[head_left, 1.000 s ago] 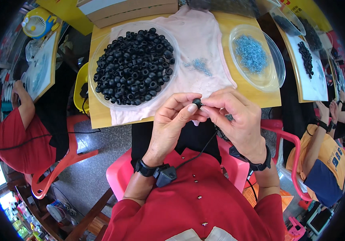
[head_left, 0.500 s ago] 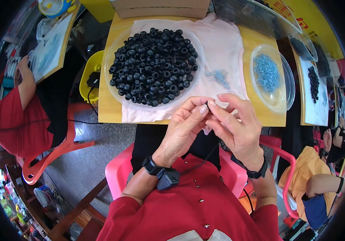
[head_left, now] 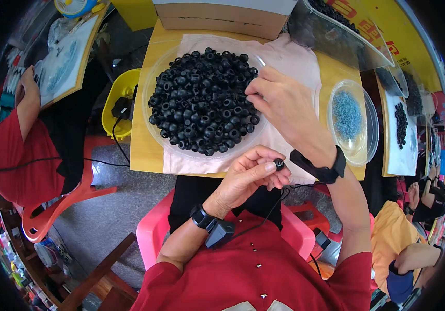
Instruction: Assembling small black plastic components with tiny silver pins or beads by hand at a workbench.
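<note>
My left hand [head_left: 253, 173] pinches one small round black part [head_left: 279, 164] with a hollow end between thumb and fingertips, just off the table's front edge. My right hand [head_left: 284, 106] reaches over the right rim of a clear round tray [head_left: 149, 122]. Its fingers are drawn together at the edge of a heap of hollow black parts [head_left: 202, 103]; whether one is between the fingertips is hidden. A pale pink cloth [head_left: 176, 163] lies under the tray. Right of the cloth, a clear oval dish [head_left: 355, 150] holds tiny translucent blue pieces [head_left: 347, 114].
At the back stand a cardboard box [head_left: 212, 23] and a clear bin [head_left: 331, 36] with black parts. A yellow tub [head_left: 116, 98] with a black adapter is left of the table. A person in a red sleeve [head_left: 12, 155] works at the left; another table [head_left: 396, 124] adjoins the right.
My right hand has left my left hand and moved up to the heap. My left hand has lowered slightly, still pinching the black part. The whole view has shifted a little.
</note>
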`<action>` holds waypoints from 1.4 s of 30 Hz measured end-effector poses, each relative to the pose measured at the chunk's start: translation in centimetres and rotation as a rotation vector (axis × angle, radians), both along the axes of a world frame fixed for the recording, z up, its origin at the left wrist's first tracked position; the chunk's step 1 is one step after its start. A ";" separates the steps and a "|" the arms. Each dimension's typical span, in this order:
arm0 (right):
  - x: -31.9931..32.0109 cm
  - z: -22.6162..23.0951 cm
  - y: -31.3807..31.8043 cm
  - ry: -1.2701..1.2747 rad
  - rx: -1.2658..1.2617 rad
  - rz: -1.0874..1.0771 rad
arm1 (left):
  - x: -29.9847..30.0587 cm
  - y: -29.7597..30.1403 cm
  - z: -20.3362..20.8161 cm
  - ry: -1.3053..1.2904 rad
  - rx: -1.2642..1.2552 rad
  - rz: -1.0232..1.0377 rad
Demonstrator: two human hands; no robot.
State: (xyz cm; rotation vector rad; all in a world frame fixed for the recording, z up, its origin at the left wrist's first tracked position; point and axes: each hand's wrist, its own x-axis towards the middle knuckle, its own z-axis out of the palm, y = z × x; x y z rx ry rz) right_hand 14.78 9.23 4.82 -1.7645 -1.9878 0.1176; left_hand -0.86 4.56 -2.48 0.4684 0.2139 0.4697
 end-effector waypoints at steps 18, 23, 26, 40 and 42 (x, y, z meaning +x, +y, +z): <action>-0.6 -1.3 2.7 -0.149 0.037 0.152 | 0.1 0.1 -0.4 0.002 0.071 -0.026; 0.1 -1.6 2.4 -0.107 -0.083 0.100 | 0.1 -0.1 -0.5 -0.012 0.081 -0.010; 1.5 -0.5 0.4 0.017 -0.047 0.075 | 0.2 -0.2 -0.6 -0.028 0.076 -0.005; 3.4 -2.5 -11.9 0.243 -0.095 -0.265 | 0.2 0.0 -0.5 -0.007 0.092 0.064; 3.6 -2.4 -12.1 0.249 -0.093 -0.280 | 0.3 0.1 -0.6 -0.008 0.106 0.070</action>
